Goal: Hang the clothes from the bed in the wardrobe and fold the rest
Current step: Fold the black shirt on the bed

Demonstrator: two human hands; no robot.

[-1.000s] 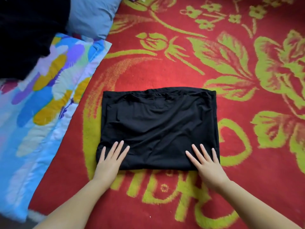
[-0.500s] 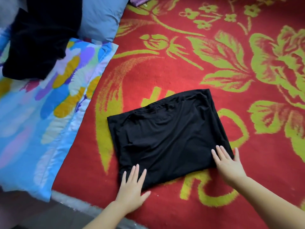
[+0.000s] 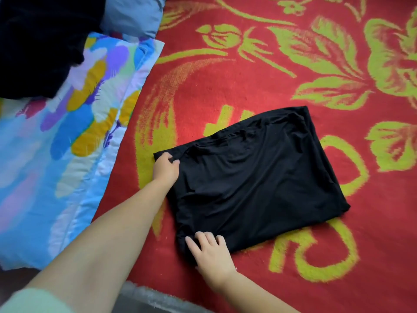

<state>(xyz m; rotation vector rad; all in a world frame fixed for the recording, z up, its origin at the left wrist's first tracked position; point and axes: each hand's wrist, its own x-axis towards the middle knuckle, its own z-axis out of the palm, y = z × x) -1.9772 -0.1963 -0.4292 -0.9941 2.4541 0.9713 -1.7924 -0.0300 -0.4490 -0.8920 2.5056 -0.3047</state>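
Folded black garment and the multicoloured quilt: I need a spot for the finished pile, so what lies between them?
Head view: only bare red-and-yellow floral blanket between folded black garment and multicoloured quilt, crossed by the left forearm.

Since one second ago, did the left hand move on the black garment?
Yes. The left hand went from the black garment's near edge to its far left corner.

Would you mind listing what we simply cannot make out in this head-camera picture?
- What kind of garment the folded black garment is: its folds hide its shape.
- The dark pile on the patterned quilt: cut off by the top and left edges, too dark to identify.
- Fingertips of the left hand and right hand: curled into the cloth.
- The wardrobe: out of frame.
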